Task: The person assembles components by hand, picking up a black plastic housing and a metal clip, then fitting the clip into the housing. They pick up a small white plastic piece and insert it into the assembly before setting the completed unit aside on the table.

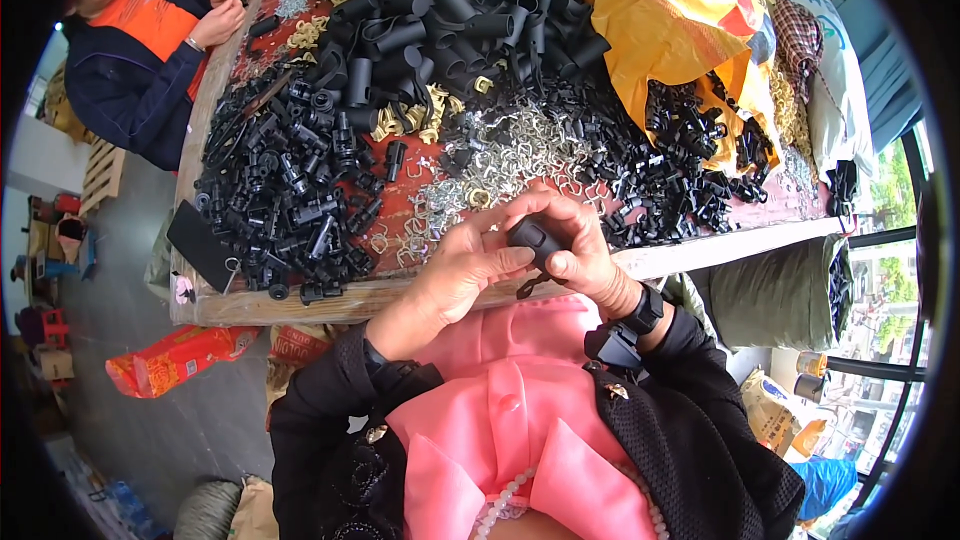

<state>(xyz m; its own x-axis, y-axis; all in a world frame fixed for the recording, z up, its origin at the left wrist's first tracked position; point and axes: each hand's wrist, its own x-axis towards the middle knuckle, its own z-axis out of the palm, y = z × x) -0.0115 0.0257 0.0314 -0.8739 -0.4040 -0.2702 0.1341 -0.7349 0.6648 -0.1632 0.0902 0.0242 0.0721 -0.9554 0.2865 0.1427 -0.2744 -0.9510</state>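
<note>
Just in front of my chest, at the table's near edge, a small black rounded plastic part (536, 237) is held between my two hands. A short dark strap or tab (534, 284) hangs beneath it. My right hand (588, 258) is closed round the part from the right, its thumb at the lower side. From the left my left hand (462, 262) pinches it, thumb laid along its side; the fingers behind are partly hidden. Beyond my hands lies a heap of shiny bent metal clips (520, 155). Small black fittings (290, 190) are piled to the left.
The wooden-edged table (300, 304) also carries large black tubes (440, 15), brass-coloured pieces (425, 115) and more black fittings (665, 190) near a yellow sack (670, 15). Another person (130, 50) works at the left side. A black flat piece (200, 245) lies at the near-left corner.
</note>
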